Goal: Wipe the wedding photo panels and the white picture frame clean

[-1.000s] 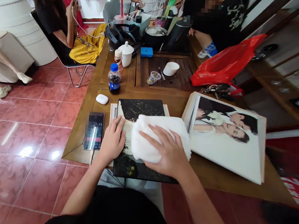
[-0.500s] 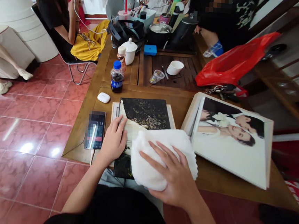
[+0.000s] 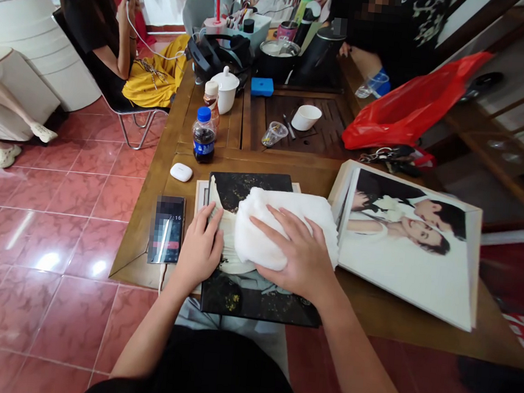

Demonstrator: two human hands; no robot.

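Note:
A dark, glossy photo print or panel point(image 3: 261, 306) with gold flecks and a pale garment in its picture lies on the table at my front. My left hand point(image 3: 201, 240) rests flat on its left edge, fingers extended and holding nothing. In my right hand point(image 3: 300, 252) is a folded white cloth point(image 3: 252, 232), pressed onto the panel's middle and right part with the fingers spread over it and the thumb at its near edge. The cloth hides much of the picture. A pale-framed piece point(image 3: 202, 192) shows beneath the panel's far edge.
Right of the panel stand large photo prints point(image 3: 402, 276). At the left are a charging phone point(image 3: 166, 231), a white earbud case point(image 3: 181, 172) and a cola bottle point(image 3: 203, 136). Farther back: a lidded white cup point(image 3: 226, 92), red bag point(image 3: 407, 111), and two seated people.
My right hand has slid the white cloth away from me across the panel, uncovering its near right part and covering more of its far part. My left hand stays in place.

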